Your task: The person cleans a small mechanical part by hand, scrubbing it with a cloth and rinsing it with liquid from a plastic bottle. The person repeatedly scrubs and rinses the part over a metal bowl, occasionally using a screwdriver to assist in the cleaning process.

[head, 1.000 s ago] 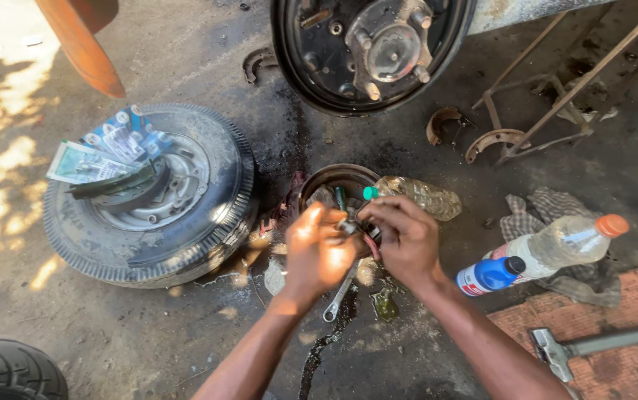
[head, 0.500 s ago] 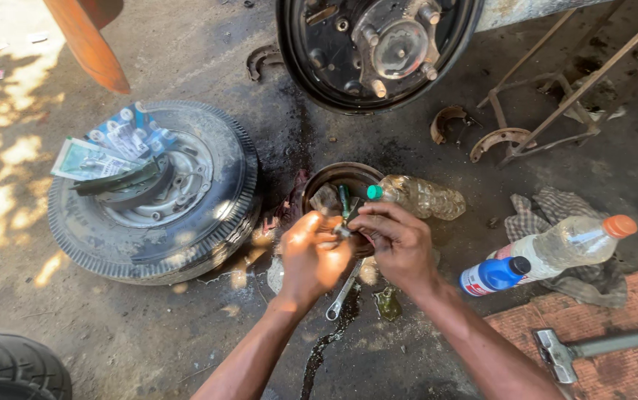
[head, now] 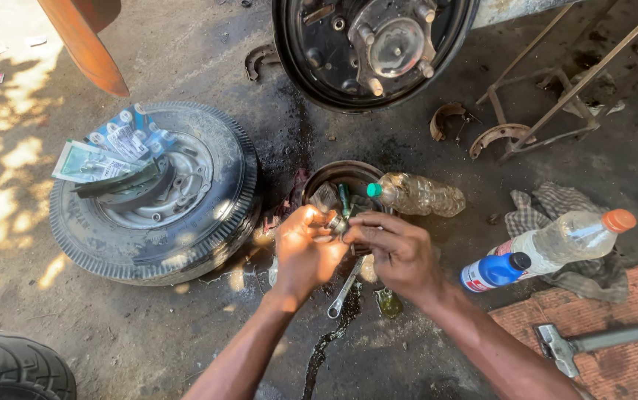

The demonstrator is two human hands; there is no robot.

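My left hand [head: 306, 252] and my right hand [head: 397, 252] meet over a round metal bowl [head: 311, 183] on the oily ground. Between their fingertips they pinch a small metal part [head: 337, 222]; both hands grip it. A green-handled tool [head: 345, 198] stands in the bowl just behind the part. Under my hands lies a silver spanner [head: 342, 287] on the ground, its head pointing down-left.
A clear bottle with a green cap [head: 417, 195] lies by the bowl. A tyre [head: 156, 196] holds brake shoes and packets. A wheel hub [head: 374, 44] stands behind. A blue bottle [head: 494, 271], an orange-capped bottle [head: 567, 238], a rag [head: 549, 204] and a hammer [head: 600, 341] lie right.
My hands stay together on the small part over the bowl, with only slight finger shifts. The view has drifted a little.
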